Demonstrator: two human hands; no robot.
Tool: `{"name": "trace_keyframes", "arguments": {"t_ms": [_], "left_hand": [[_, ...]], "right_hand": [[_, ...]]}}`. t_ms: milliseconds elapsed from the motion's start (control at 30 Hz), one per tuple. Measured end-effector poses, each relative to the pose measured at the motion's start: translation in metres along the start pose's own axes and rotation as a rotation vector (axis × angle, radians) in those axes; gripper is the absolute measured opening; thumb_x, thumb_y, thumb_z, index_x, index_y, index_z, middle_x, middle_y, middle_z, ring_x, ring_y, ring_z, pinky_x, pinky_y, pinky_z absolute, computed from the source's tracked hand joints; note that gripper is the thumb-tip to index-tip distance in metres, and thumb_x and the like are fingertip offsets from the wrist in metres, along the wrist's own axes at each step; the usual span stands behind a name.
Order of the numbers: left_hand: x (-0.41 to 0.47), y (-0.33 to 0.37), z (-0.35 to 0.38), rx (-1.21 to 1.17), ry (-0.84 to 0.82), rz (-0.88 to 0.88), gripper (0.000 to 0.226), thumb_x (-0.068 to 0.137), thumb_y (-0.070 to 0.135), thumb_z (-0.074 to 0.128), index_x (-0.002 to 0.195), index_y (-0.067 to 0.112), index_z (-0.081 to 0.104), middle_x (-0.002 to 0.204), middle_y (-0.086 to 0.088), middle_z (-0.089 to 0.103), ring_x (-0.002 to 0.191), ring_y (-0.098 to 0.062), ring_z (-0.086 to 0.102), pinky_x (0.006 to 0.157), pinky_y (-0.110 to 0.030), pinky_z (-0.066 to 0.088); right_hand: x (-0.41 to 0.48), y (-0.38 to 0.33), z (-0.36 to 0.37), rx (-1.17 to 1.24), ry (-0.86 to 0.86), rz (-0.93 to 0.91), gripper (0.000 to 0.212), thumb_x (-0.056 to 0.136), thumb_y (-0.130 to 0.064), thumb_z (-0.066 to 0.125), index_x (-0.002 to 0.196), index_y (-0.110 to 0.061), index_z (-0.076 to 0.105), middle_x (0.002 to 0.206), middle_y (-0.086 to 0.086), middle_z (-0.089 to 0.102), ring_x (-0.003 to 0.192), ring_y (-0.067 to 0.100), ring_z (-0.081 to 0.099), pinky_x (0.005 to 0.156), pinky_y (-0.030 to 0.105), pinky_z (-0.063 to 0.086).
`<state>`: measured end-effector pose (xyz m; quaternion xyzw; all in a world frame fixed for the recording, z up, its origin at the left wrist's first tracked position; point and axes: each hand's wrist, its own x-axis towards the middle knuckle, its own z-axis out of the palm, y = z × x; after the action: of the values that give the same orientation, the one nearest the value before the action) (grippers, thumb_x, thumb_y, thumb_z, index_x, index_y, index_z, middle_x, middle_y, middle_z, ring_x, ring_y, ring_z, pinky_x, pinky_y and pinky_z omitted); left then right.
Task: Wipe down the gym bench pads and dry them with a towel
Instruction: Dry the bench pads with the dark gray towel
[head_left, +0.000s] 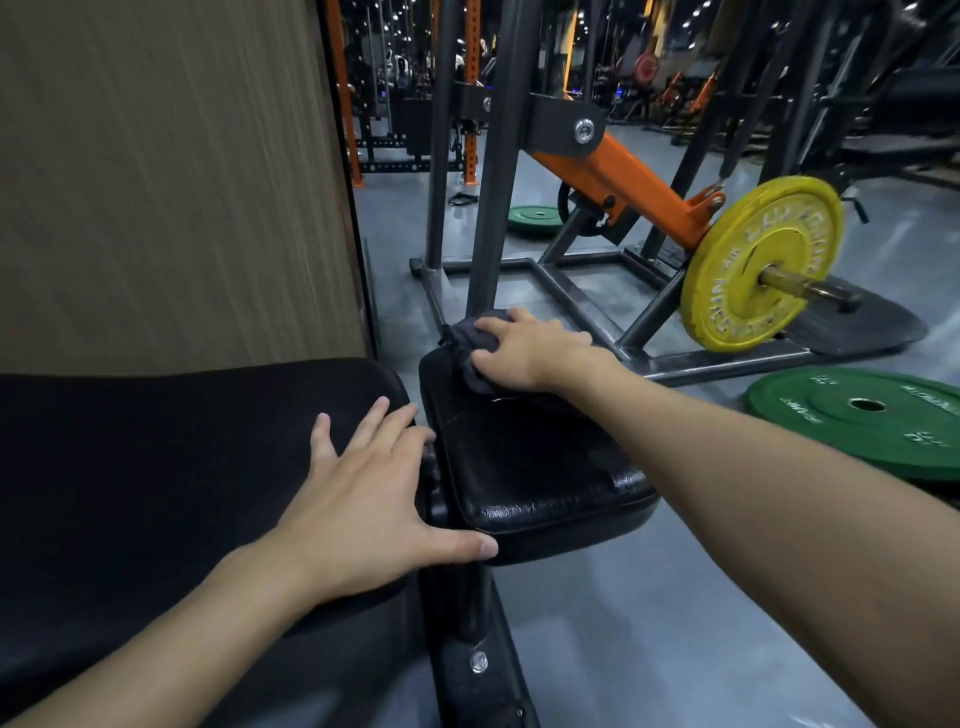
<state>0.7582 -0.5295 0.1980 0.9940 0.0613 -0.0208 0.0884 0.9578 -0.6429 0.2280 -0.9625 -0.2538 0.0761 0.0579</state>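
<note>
A large black back pad (156, 467) fills the lower left. My left hand (374, 499) rests flat on its right end, fingers spread, thumb reaching onto the smaller black seat pad (535, 467) beside it. At the far end of that seat pad my right hand (524, 353) grips a bunched dark grey cloth (470, 343) and presses it onto the pad. The seat pad's surface looks shiny and cracked near its front edge.
A wood-grain wall panel (171, 182) stands at left. Beyond the pads is a dark steel machine frame (493, 182) with an orange arm (623, 176) carrying a yellow plate (758, 260). Green plates (872, 415) lie on the grey floor at right and farther back (535, 218).
</note>
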Motion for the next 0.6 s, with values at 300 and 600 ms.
{"name": "trace_keyframes", "arguments": {"t_ms": [300,600], "left_hand": [[-0.001,0.0,0.001,-0.016,0.024,0.011,0.121,0.049,0.101,0.038,0.149,0.033,0.028,0.163,0.013,0.004,0.149,-0.008,-0.013,0.118,-0.059,-0.006],[-0.002,-0.001,0.002,-0.03,0.047,0.007,0.119,0.051,0.101,0.039,0.149,0.034,0.03,0.163,0.014,0.007,0.149,-0.008,-0.012,0.118,-0.057,-0.008]], "right_hand": [[-0.093,0.027,0.018,-0.056,0.106,-0.049,0.061,0.086,-0.059,0.031,0.146,-0.051,0.024,0.158,-0.008,0.021,0.138,0.036,0.032,0.103,0.06,0.037],[-0.084,0.043,0.015,-0.031,0.113,0.005,0.06,0.089,-0.057,0.036,0.148,-0.053,0.024,0.161,-0.008,0.015,0.137,0.039,0.034,0.106,0.053,0.038]]}}
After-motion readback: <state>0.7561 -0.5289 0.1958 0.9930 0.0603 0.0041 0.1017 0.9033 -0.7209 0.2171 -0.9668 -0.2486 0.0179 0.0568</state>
